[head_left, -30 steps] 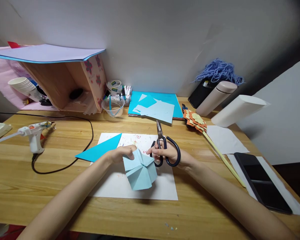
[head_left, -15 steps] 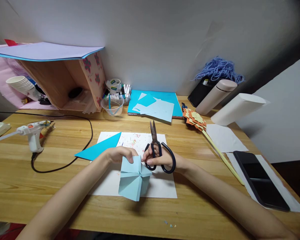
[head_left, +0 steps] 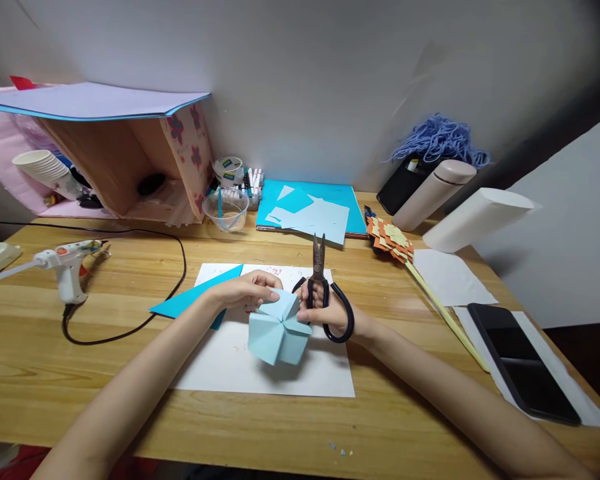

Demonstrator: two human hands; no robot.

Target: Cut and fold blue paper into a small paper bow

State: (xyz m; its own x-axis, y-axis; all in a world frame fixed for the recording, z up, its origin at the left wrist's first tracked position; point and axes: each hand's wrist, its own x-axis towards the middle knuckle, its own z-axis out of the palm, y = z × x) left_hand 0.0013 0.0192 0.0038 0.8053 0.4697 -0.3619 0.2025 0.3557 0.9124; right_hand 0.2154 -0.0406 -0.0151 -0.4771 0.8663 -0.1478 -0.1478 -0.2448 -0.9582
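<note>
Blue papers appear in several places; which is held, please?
The pale, creased piece in the left hand; the brighter triangle and rear sheets lie unheld.

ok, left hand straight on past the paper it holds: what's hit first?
Probably the scissors in the right hand; the left hand points rightward at them. Depth is unclear, so the right hand could come first.

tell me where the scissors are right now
In the head view, the scissors are in the right hand, blades pointing forward, just right of the folded light blue paper.
</note>
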